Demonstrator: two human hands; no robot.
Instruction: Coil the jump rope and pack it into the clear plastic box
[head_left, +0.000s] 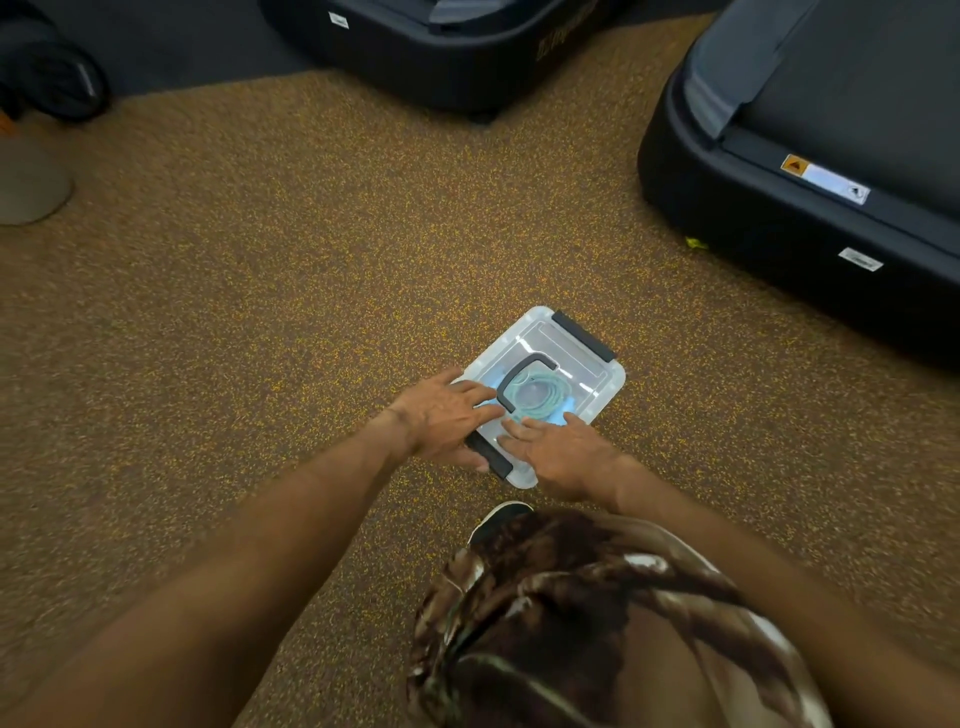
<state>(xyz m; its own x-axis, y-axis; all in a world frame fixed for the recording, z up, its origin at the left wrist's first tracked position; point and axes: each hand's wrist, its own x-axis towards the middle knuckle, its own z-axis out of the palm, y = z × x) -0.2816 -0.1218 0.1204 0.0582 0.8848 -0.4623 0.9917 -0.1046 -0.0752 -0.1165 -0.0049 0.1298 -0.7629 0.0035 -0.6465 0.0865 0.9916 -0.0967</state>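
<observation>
The clear plastic box (582, 358) lies on the speckled floor with its clear lid on and a dark carry handle (511, 376) on top. Through the lid I see the teal jump rope (535, 397) coiled inside, with blue handles beside it. My left hand (441, 415) lies flat on the lid's near left part, its thumb by the near dark latch (488, 457). My right hand (561, 452) rests flat on the near right corner of the lid, fingers spread. The far latch (584, 335) sits along the box's far end.
Two dark treadmill bases stand close: one at the right (810, 171) and one at the back (447, 57). A grey round base (26, 182) and dark gear sit at the far left. My patterned knee (597, 613) and a shoe (498, 519) are just below the box.
</observation>
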